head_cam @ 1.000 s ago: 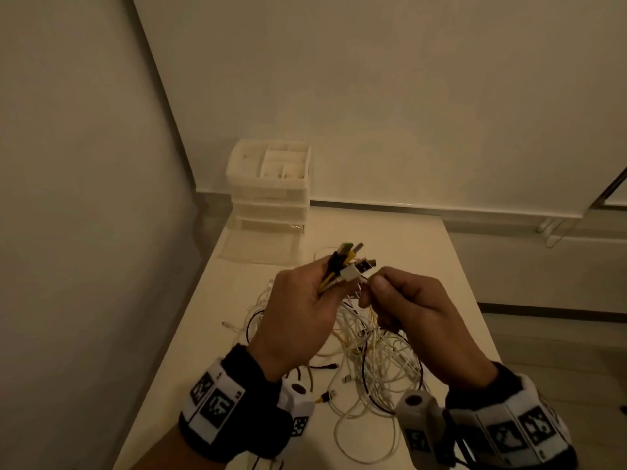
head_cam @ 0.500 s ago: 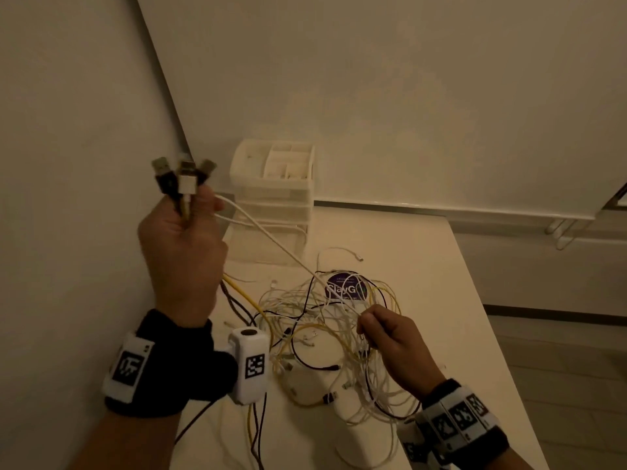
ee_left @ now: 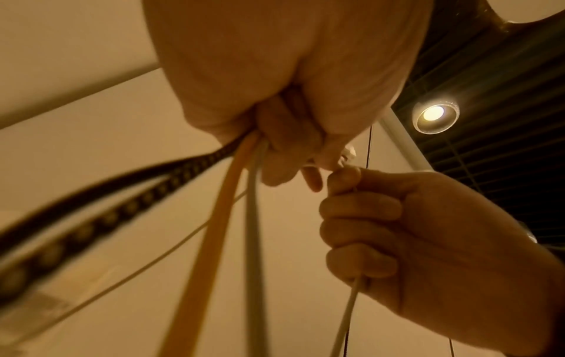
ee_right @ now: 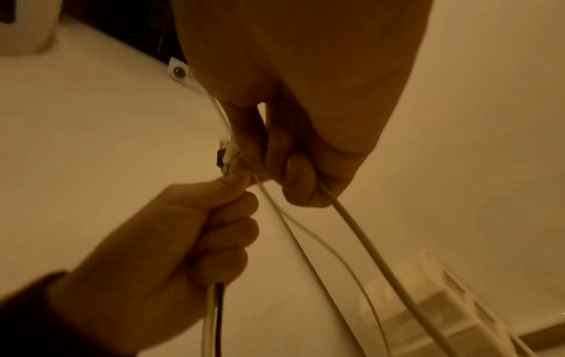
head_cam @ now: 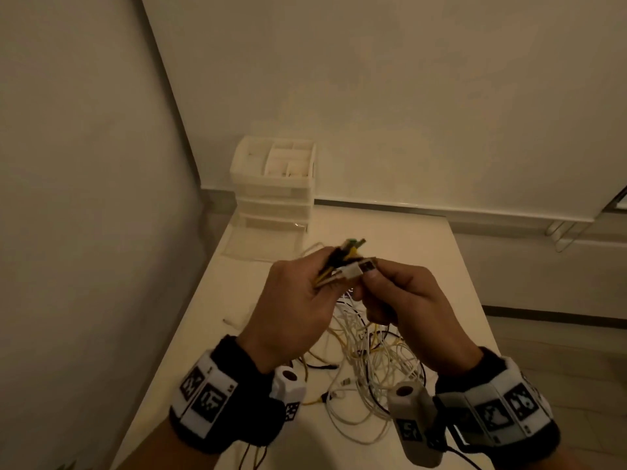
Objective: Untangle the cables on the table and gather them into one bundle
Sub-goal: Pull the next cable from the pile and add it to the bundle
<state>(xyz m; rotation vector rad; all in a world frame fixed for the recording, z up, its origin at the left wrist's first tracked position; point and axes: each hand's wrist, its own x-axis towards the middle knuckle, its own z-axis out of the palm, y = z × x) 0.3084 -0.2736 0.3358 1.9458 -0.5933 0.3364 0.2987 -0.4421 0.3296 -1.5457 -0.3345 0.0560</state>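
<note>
Above the table my left hand (head_cam: 322,276) grips a bundle of cable ends (head_cam: 349,249): black, yellow and white plugs stick out past its fingers. My right hand (head_cam: 369,279) pinches a white plug (head_cam: 354,270) against that bundle. In the left wrist view a black braided cable (ee_left: 91,205), a yellow cable (ee_left: 214,229) and a white cable (ee_left: 253,241) hang from my left fist (ee_left: 284,154). A thin white cable (ee_right: 366,241) trails down from my right hand (ee_right: 275,164). The cable tangle (head_cam: 373,361) lies on the table (head_cam: 237,300) under both hands.
A white stack of small drawers (head_cam: 274,184) stands at the table's far left corner against the wall. A wall runs close along the table's left side. The right table edge (head_cam: 475,300) drops to the floor.
Half a second ago my left hand was raised high to the left with the plugs; it has come back to the centre. My right hand has risen from the tangle to the bundle.
</note>
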